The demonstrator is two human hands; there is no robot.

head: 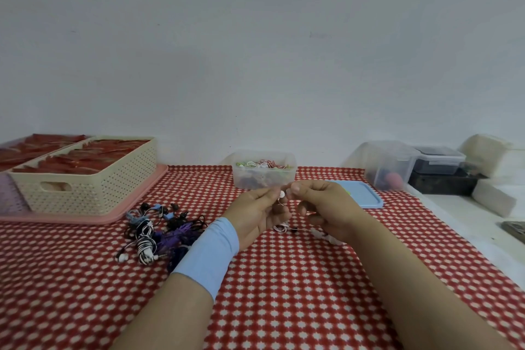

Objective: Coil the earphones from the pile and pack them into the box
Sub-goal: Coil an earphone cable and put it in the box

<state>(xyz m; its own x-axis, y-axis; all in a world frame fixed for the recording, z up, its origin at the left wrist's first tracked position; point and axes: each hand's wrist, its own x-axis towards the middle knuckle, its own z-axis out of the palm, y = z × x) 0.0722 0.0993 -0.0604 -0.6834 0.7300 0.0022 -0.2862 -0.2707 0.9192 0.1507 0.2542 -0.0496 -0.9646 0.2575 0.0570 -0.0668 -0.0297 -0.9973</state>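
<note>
A tangled pile of earphones (pixel 159 231) in black, white, blue and purple lies on the checked cloth, left of my forearms. A clear plastic box (pixel 264 170) holding coiled earphones stands at the back centre. My left hand (pixel 257 214), with a light blue wristband, and my right hand (pixel 324 207) meet just in front of the box. Both pinch a red-and-white earphone (pixel 281 196); its cord hangs down to the cloth below my hands.
A blue lid (pixel 362 193) lies right of the box. A cream perforated basket (pixel 85 179) on a pink tray (pixel 85 219) stands at the left. Clear and dark containers (pixel 412 167) and white blocks sit on the white surface at the right. A wall stands behind.
</note>
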